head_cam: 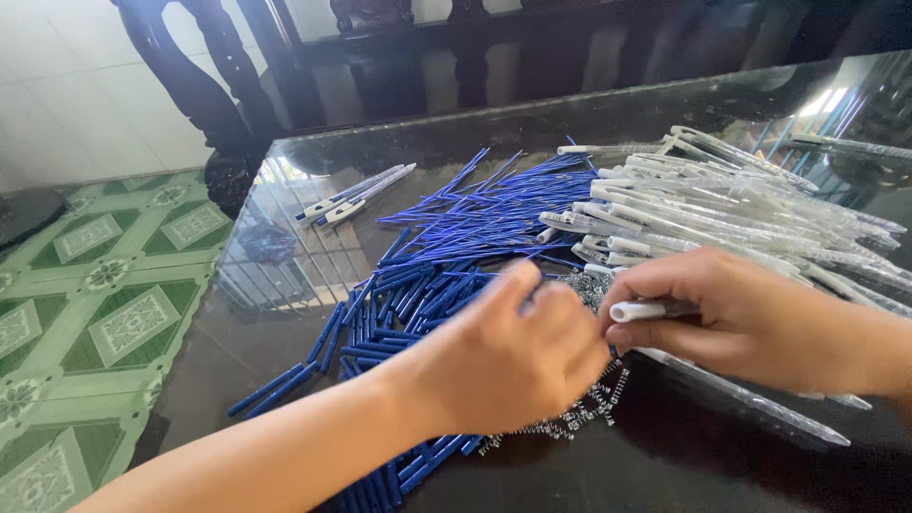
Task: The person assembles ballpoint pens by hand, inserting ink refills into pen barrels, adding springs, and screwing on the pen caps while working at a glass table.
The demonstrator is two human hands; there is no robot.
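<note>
While the right hand [750, 323] pinches a clear pen tube [638, 311] level, curled left hand [508, 356] fingers reach into tiny springs [589, 413] beside it.

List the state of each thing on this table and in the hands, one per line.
Right hand: fingers closed on a clear pen barrel.
Left hand: curled over the springs.
Blue refills: loose, heaped.
Clear barrels: piled, empty.
Assembled pens: lying apart.
Springs: scattered.
</note>
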